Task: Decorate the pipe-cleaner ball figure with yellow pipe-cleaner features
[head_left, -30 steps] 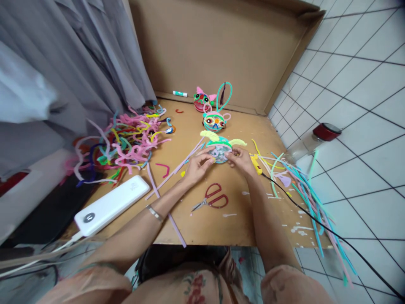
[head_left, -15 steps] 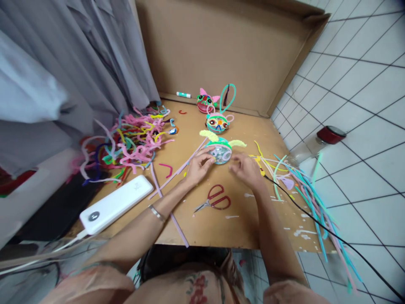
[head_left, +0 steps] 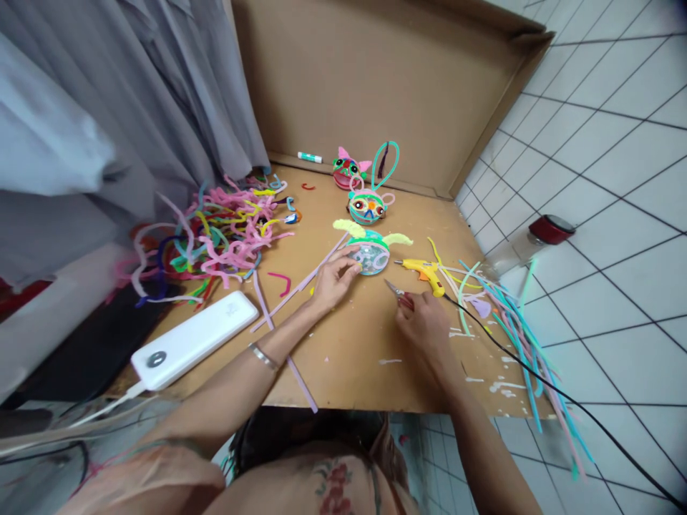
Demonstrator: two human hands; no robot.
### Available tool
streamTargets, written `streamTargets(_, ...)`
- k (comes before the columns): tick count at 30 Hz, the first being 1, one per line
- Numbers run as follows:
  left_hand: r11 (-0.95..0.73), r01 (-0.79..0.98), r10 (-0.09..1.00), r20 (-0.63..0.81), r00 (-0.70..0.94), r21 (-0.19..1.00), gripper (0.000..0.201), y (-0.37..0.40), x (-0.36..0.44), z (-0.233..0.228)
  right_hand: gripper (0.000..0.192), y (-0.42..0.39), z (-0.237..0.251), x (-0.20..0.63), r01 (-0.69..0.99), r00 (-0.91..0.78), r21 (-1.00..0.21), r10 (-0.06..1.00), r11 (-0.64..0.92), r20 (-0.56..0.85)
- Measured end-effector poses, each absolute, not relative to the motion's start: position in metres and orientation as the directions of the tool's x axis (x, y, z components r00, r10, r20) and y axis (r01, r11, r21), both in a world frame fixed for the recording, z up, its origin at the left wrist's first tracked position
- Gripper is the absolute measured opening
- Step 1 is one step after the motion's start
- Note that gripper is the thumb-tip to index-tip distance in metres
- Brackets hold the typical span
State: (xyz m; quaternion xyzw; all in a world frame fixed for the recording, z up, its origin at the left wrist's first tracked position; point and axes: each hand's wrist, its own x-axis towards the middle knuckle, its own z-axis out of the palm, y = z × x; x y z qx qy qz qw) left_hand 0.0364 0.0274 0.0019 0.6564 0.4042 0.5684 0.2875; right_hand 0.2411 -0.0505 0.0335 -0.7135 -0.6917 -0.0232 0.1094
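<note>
My left hand (head_left: 338, 280) is closed at the near left side of a clear ball ornament (head_left: 370, 259). This ball has a green fuzzy band, pale yellow ear shapes on top and lilac rings on its front. A small yellowish bit shows by the left fingertips; I cannot tell what it is. My right hand (head_left: 425, 322) grips red-handled scissors (head_left: 398, 292), their blades pointing up and left toward the ball. Most of the handles are hidden in the fingers. A yellow glue gun (head_left: 426, 272) lies just beyond the right hand.
Two decorated balls, one pink-eared (head_left: 348, 172) and one teal-looped (head_left: 368, 207), stand behind. A tangle of pipe cleaners (head_left: 225, 229) and a white power bank (head_left: 196, 340) lie left. Straight pipe cleaners (head_left: 518, 336), a black cable (head_left: 515, 357) and a red-lidded jar (head_left: 550, 229) are right.
My right hand has moved down and picked up the scissors from the table, uncovering the glue gun. My left hand stays at the ball.
</note>
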Motion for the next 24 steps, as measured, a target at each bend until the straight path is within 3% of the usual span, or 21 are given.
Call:
streamTargets(3,-0.505,0.209,0.860,0.509,0.042,0.837,0.025,0.027,0.037,0.002,0.033,-0.028,0.031,0.240,0.995,0.080,-0.078,0.987,-0.069,0.143)
streamTargets(6,-0.503,0.203,0.861,0.507,0.035,0.840,0.024,0.027,0.037,0.002,0.032,-0.009,0.029,0.231,0.993,0.050,-0.113,0.993,-0.037,0.110)
streamTargets(10,-0.511,0.189,0.856,0.515,0.032,0.838,0.021,0.027,0.037,0.001,0.029,0.009,0.028,0.224,0.976,-0.017,-0.209,0.985,0.053,0.171)
streamTargets(14,-0.512,0.189,0.856,0.516,0.032,0.838,0.020,0.028,0.036,0.000,0.033,0.015,0.032,0.224,0.971,0.041,-0.240,0.973,0.015,0.226)
streamTargets(21,-0.508,0.190,0.858,0.513,0.026,0.840,0.021,0.029,0.035,-0.001,0.033,0.005,0.034,0.216,0.994,0.053,-0.097,0.997,-0.047,0.059)
streamTargets(24,-0.509,0.188,0.858,0.513,0.026,0.840,0.021,0.030,0.036,-0.001,0.026,0.006,0.029,0.217,0.995,0.025,-0.098,0.998,-0.019,0.060)
